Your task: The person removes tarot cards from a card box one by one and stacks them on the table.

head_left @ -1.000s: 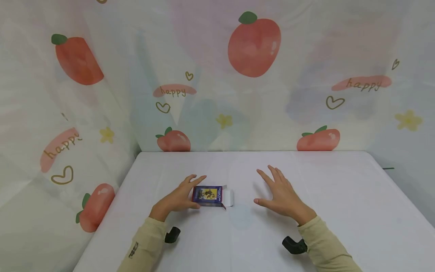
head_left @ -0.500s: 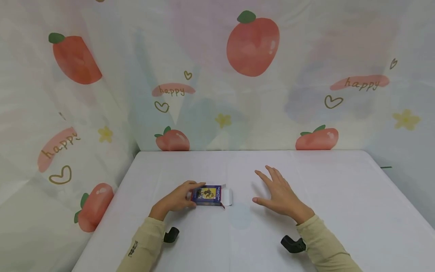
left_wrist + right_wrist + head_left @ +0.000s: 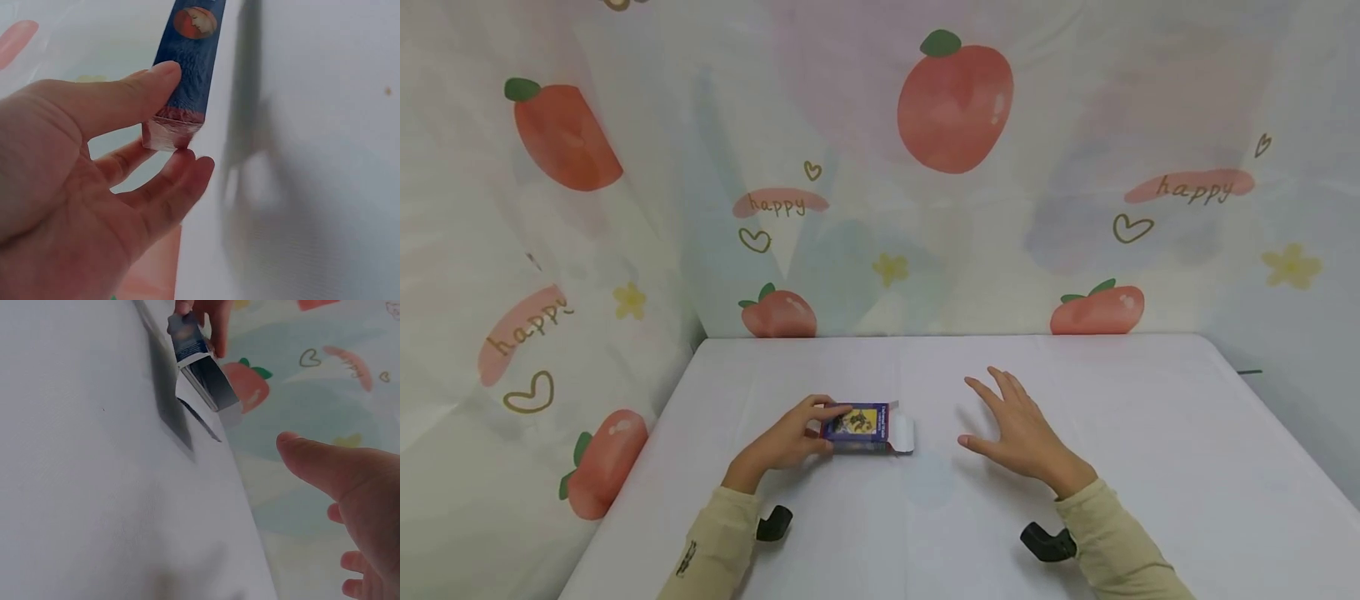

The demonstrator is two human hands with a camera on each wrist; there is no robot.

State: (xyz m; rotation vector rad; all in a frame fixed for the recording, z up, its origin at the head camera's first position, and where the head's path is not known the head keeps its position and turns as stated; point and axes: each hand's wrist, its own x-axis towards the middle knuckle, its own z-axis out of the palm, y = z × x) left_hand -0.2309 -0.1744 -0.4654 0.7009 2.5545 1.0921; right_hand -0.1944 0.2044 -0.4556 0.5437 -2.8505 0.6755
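- With our left hand [image 3: 786,439] curled in, we grip the 9 o'clock end of the blue box [image 3: 860,423] between thumb and fingers.
- The box sits at 11 o'clock from the middle of the worktop [image 3: 910,533], its white flap [image 3: 903,434] open toward 3 o'clock.
- Our right hand [image 3: 1026,433], well apart at 3 o'clock from the box, has fingers spread wide, holding nothing.
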